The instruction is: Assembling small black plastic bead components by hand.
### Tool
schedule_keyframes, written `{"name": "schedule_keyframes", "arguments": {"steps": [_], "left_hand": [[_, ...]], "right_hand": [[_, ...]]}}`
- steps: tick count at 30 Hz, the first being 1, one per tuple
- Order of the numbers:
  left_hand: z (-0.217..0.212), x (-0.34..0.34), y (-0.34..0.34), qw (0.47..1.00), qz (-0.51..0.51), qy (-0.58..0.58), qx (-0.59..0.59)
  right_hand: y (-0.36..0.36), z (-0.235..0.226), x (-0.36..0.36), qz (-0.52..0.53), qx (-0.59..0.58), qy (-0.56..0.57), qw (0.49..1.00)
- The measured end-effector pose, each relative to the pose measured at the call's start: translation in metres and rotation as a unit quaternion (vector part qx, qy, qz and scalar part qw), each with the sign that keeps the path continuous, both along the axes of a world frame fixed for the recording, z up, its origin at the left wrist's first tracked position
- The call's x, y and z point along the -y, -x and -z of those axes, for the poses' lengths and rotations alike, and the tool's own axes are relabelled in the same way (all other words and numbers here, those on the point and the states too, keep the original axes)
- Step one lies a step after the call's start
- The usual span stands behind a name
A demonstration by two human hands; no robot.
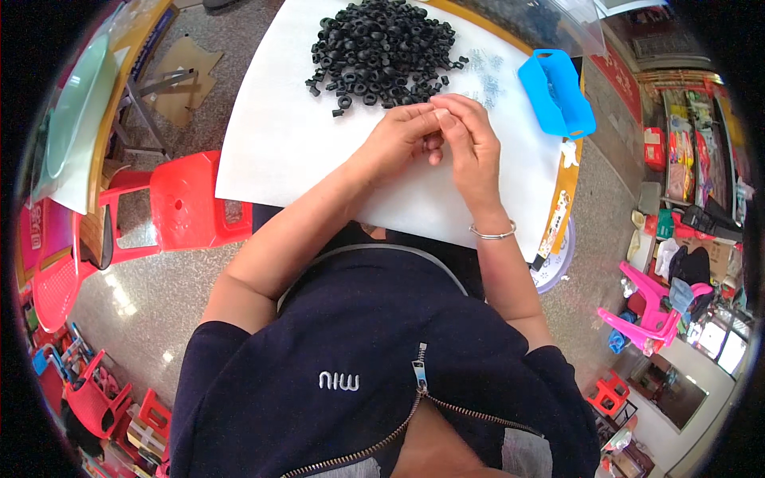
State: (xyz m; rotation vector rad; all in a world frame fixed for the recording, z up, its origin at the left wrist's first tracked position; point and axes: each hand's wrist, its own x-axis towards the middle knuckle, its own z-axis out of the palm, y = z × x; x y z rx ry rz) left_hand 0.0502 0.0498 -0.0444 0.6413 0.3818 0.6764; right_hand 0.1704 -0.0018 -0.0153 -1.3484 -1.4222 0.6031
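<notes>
A heap of small black ring-shaped parts (382, 49) lies on the white sheet (291, 151) covering the table, just beyond my hands. My left hand (404, 137) and my right hand (472, 147) meet at the near side of the heap, fingertips pinched together. Whatever sits between the fingers is hidden by them, so I cannot make it out. A few loose black parts have strayed to the near left of the heap. To the right of the heap, dark smudges mark the sheet.
A blue plastic basket (551, 89) stands at the table's right edge. Left of the table is a red plastic stool (191, 199). A pale basin (550, 271) sits low beside the right corner, and a pink chair (649, 307) stands farther right. Stocked shelves (689, 143) line the right side.
</notes>
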Motion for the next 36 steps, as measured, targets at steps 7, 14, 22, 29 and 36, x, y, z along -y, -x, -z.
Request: {"name": "schedule_keyframes", "arguments": {"steps": [7, 14, 22, 29, 36], "left_hand": [[0.000, -0.004, 0.006, 0.998, 0.048, 0.023, 0.036], [0.002, -0.004, 0.005, 0.998, 0.049, 0.025, 0.028], [0.001, -0.006, 0.005, 0.999, 0.030, -0.003, 0.019], [-0.006, -0.004, 0.005, 1.000, 0.011, 0.006, -0.014], [-0.002, -0.005, 0.004, 1.000, 0.009, -0.004, -0.011]], "right_hand": [[-0.017, -0.010, 0.002, -0.040, 0.025, -0.003, 0.999], [-0.019, -0.004, 0.005, 0.018, -0.008, -0.003, 1.000], [-0.021, -0.011, 0.010, 0.033, 0.028, -0.003, 0.999], [-0.021, -0.017, 0.015, 0.045, -0.034, 0.007, 0.998], [-0.020, -0.022, 0.014, 0.030, 0.025, -0.023, 0.999]]}}
